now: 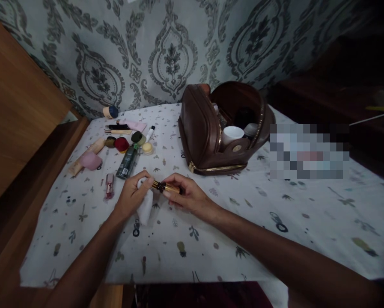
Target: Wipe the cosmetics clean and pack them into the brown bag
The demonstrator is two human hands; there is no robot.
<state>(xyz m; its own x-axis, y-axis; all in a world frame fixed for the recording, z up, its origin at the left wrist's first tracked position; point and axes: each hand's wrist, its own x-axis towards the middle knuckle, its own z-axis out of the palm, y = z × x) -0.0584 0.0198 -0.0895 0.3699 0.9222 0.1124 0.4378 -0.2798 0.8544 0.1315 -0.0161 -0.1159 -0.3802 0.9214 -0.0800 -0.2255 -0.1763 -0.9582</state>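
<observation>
My right hand (187, 194) is closed around a slim gold-and-dark cosmetic tube (171, 188), held level above the tablecloth. My left hand (132, 194) pinches a white cloth (145, 209), which hangs down from the fingers. The tube's other gold end meets the cloth at the left fingertips; whether its two parts are joined or apart I cannot tell. Close to the left hand stand a dark green bottle (127, 162) and a small pink bottle (108, 187), both lying on the cloth-covered table.
A brown zip bag (198, 128) stands unzipped behind my hands, with a white cup-like container (233, 134) inside. Several cosmetics lie at the left, among them a pink sponge (91, 161), a red jar (121, 144) and a yellow-lidded pot (147, 148). A patterned curtain (130, 55) hangs behind.
</observation>
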